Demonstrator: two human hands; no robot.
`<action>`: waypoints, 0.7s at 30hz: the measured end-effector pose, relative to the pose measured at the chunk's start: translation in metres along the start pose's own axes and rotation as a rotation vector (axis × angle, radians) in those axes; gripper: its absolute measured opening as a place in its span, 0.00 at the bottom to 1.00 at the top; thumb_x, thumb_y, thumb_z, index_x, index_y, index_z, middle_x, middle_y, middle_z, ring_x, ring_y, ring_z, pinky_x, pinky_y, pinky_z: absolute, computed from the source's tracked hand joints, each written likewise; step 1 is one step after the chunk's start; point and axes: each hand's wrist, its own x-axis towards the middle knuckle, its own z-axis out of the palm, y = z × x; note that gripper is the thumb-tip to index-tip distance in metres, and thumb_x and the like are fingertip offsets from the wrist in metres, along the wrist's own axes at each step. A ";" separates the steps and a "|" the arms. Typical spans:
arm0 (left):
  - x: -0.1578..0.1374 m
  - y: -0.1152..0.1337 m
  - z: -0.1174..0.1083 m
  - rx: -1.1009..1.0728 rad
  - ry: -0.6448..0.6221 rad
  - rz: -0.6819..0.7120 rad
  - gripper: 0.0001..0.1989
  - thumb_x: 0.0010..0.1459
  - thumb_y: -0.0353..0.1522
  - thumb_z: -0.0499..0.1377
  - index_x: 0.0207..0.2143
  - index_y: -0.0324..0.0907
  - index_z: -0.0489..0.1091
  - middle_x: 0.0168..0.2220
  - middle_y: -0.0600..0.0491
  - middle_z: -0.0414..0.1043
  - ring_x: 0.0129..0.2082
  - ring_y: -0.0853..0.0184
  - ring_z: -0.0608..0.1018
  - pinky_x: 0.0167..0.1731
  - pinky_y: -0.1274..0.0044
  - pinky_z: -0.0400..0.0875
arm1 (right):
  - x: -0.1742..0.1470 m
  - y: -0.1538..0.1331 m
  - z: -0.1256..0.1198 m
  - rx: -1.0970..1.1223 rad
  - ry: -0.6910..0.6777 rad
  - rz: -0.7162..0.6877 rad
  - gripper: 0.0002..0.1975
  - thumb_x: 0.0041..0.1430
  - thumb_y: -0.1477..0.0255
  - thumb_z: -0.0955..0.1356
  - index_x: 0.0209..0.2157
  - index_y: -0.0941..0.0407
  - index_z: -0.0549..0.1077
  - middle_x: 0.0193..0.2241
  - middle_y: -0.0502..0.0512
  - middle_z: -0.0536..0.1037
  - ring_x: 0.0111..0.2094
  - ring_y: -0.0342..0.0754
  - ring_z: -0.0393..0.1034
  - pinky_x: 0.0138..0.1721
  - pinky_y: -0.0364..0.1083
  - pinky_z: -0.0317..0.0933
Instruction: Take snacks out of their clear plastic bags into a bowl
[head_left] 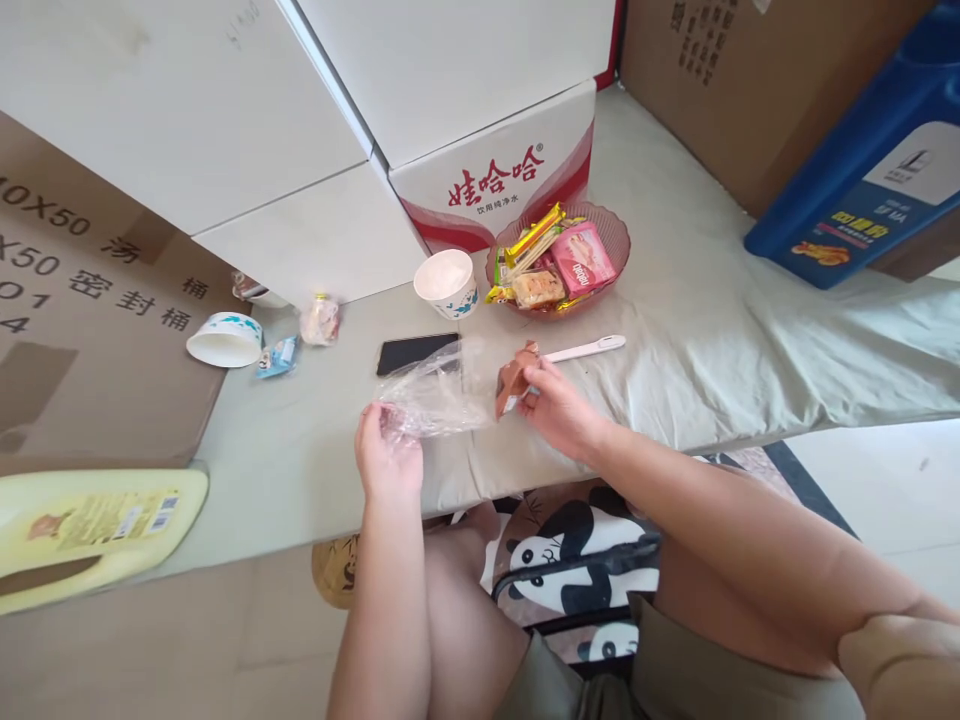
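My left hand (388, 448) is closed on the edge of a clear plastic bag (442, 400), which spreads toward the right over the cloth. Between the fingers of my right hand (559, 405) is a small brown snack packet (514, 382), close to the bag's right end. What the packet contains is hidden. Just behind that hand lies a white plastic stick-like tool (592, 348). A black phone (409, 354) lies flat behind the bag, partly covered by it.
At the back stand a paper cup (448, 284) and a pink glass bowl (622, 250) of wrapped snacks. Another paper cup (225, 340) lies tipped at left near small packets (277, 357). A blue jug (862, 180) stands right, a yellow jug (176, 500) lies left. Boxes (495, 170) line the back.
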 end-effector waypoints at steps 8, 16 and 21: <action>-0.002 -0.008 0.004 -0.019 -0.042 -0.144 0.10 0.49 0.29 0.67 0.26 0.41 0.67 0.21 0.62 0.68 0.19 0.78 0.70 0.23 0.82 0.63 | 0.002 -0.056 -0.026 -0.386 0.150 -0.313 0.25 0.50 0.48 0.74 0.36 0.50 0.64 0.31 0.46 0.75 0.31 0.45 0.71 0.33 0.45 0.62; -0.023 -0.044 0.038 0.054 -0.316 -0.208 0.15 0.47 0.34 0.72 0.26 0.42 0.66 0.21 0.61 0.66 0.19 0.77 0.67 0.21 0.82 0.60 | -0.010 -0.063 -0.062 -1.285 0.259 -0.497 0.09 0.59 0.61 0.68 0.35 0.52 0.69 0.33 0.55 0.76 0.34 0.52 0.72 0.39 0.53 0.67; -0.033 -0.054 0.048 0.102 -0.462 -0.177 0.14 0.54 0.34 0.69 0.25 0.41 0.66 0.21 0.60 0.65 0.20 0.77 0.66 0.22 0.82 0.59 | -0.033 -0.051 -0.066 -1.752 -0.219 -0.549 0.20 0.56 0.66 0.69 0.52 0.52 0.73 0.53 0.63 0.76 0.57 0.63 0.70 0.57 0.63 0.65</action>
